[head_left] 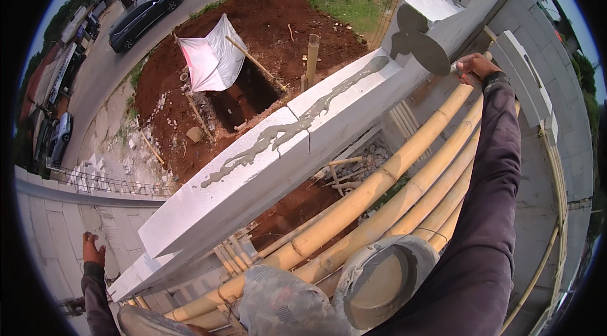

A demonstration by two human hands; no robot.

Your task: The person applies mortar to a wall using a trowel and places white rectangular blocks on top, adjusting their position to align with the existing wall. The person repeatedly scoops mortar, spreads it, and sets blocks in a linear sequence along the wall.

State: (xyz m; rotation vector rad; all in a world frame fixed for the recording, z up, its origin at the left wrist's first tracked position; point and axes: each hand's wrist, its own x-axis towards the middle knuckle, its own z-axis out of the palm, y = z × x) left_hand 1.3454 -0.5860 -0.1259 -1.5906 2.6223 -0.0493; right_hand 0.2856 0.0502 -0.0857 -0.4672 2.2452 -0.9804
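My right hand [477,68] is closed round the handle of a trowel [431,54] at the upper right. Its grey, rounded blade lies against the end of a white block [436,7], whose end face carries grey mortar [411,20]. From there a white block wall [240,190] runs down to the lower left, with an uneven strip of wet mortar [303,122] along its top. Off to the far left, my left hand [93,250] is held away from the wall top, fingers apart and holding nothing. A round bucket of mortar [386,279] stands close to my body.
Bamboo poles [379,184] lie side by side beneath me, with gaps showing ground far below. Beyond the wall is a pit in red soil [265,13], partly covered by a white sheet [215,54]. A dark car [145,17] is on the road.
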